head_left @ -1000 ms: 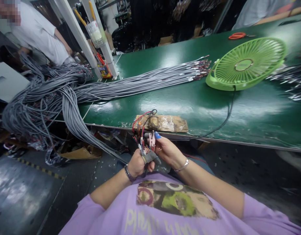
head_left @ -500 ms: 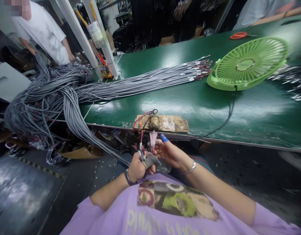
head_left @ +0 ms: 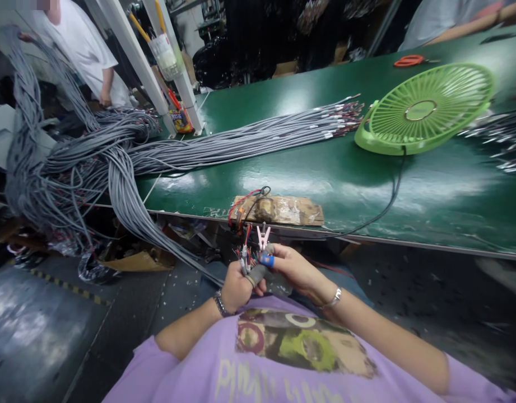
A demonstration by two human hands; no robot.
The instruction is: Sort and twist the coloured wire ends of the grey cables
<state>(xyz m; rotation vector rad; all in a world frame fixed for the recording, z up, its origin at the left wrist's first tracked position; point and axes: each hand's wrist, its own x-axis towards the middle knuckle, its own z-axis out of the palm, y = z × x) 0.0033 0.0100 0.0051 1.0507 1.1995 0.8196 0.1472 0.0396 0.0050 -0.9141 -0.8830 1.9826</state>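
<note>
Close to my chest, my left hand is closed round the end of a grey cable whose thin coloured wire ends fan out above the fist. My right hand, with a blue cover on one fingertip, pinches a small pink clip just right of those wires. A red and a black lead run from the wires up to a taped brown block on the near edge of the green table.
A long bundle of grey cables lies across the table and spills off its left end in a big heap. A green fan lies flat at right, orange scissors behind it. A person in white lifts cables at far left.
My right hand's fingers have closed on the pink clip, which now shows open jaws and sits lower, nearer the wire ends. The person at far left has raised a bunch of grey cables.
</note>
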